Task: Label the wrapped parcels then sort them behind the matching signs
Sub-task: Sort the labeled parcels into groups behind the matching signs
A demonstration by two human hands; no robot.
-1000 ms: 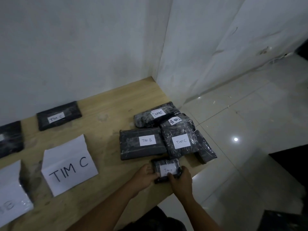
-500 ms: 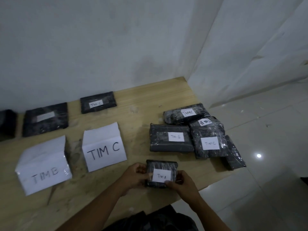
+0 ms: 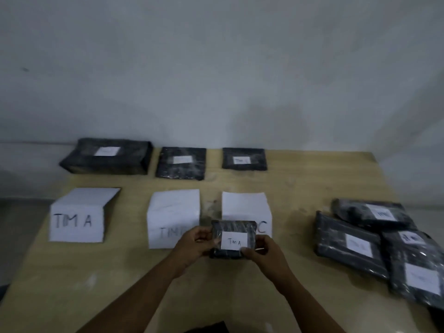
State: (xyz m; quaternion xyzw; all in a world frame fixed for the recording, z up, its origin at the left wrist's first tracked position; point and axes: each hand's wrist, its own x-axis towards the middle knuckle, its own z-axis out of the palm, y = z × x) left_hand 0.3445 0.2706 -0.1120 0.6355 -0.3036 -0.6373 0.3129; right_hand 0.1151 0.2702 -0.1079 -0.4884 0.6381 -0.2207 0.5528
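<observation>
A small black wrapped parcel (image 3: 231, 230) with a white label reading "TIM A" is held above the wooden table (image 3: 300, 179). My left hand (image 3: 194, 242) grips its left edge and my right hand (image 3: 260, 254) grips its right lower corner. Three folded white signs stand in a row: "TIM A" (image 3: 77, 218) at left, a middle sign (image 3: 173, 215) partly hidden by my left hand, and the "C" sign (image 3: 246, 205) behind the parcel. Behind each sign lies one black labelled parcel: a large one (image 3: 108, 157), a middle one (image 3: 181, 163), a right one (image 3: 244, 159).
A heap of several black labelled parcels (image 3: 384, 246) lies at the table's right edge. A grey wall (image 3: 216, 68) rises right behind the back row. The floor shows past the table's left edge.
The view swung left, bringing the TIM A sign and the back row into sight. Both hands lifted the small parcel off the table and carried it left, in front of the signs.
</observation>
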